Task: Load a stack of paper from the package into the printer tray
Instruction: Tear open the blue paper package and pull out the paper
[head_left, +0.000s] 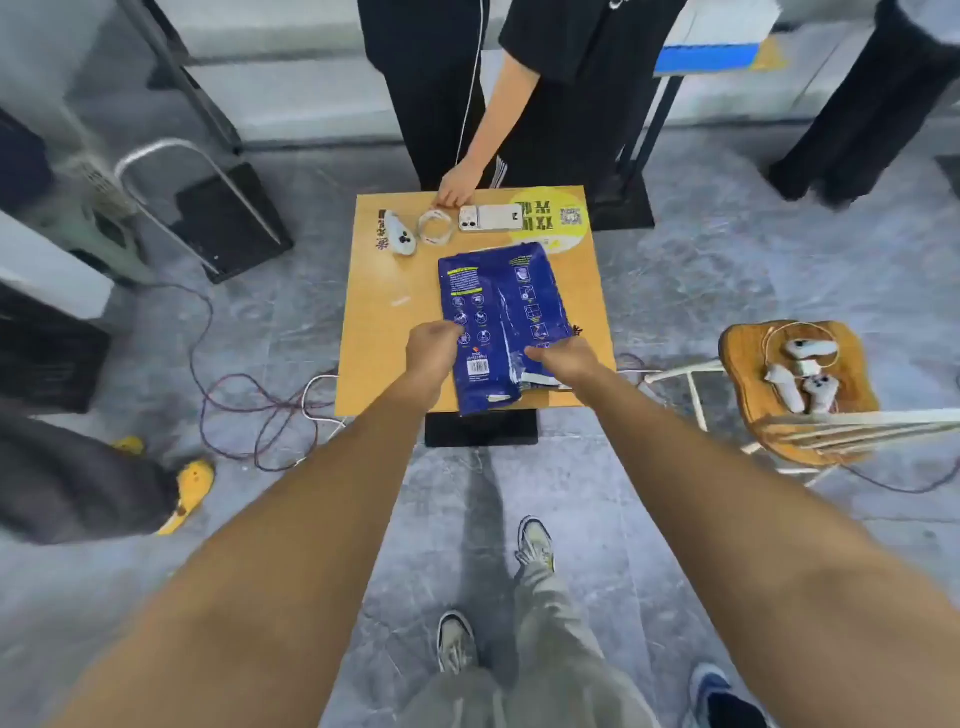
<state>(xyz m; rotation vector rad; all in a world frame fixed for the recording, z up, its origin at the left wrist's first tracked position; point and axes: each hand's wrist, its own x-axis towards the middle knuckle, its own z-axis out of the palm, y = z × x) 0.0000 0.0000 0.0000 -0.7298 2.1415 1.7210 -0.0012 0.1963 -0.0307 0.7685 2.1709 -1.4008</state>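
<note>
The blue package (498, 322) lies flat on the small wooden table (374, 332), its long side running from about 12 o'clock down to 6, with the near end hanging just over the table's front edge. That end looks torn: white shows through at the bottom right, probably the paper inside.

The left hand (431, 351) is closed on the package's left edge, at about 9 o'clock of the pack. It seems to be pinning or pinching the wrapper. The right hand (558, 358) sits at about 4 o'clock of the pack, fingers curled on the wrapper near the opened corner. I judge it is working the tear wider or reaching for the sheets, while the left hand steadies the pack. No printer or tray is in sight, so loading is some way off.

The wrapper carries rows of white icons, a block of small text at the top left and a barcode (478, 368) near the bottom left. None of it is sharp enough to read.

At the table's 12 o'clock edge lie a phone (491, 217), a coiled cable (435, 226) and a white controller (402, 236), clear of the work. A yellow sticker (550, 221) at 1 o'clock bears large characters and a QR code, unreadable from here. Another person's hand (457, 187) rests on that far edge.
</note>
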